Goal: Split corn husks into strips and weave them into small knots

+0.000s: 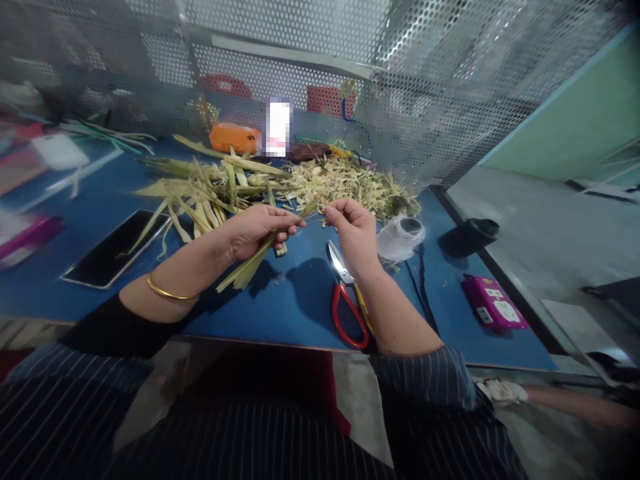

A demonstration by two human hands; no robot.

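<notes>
Yellow-green dry husk (250, 268) is grasped between thumb and fingers by the left grip (255, 230), and is held raised over the blue table (295, 327). Its long axis is laid on a slant: the wide, fanned end is spread near the wearer and to the left, below the wrist, while the thin end is pointed away and to the right. By that thin end the right grip (355, 232) is nearly met, its thumb and forefinger being brought together just beside the tip; whether a fine strand is pinched there cannot be told. Thus the bulk is lain closest to the left hand, and the narrow tip to the right.

Beneath and just beside the right wrist, scissors (341, 270) are set on the table, blades directed away from the wearer and red and yellow handles turned toward the near edge. Beyond both hands, shredded husk (345, 183) is heaped, with longer leaves (205, 200) strewn at its left, some being draped over a dark-screened tablet (115, 252).
</notes>
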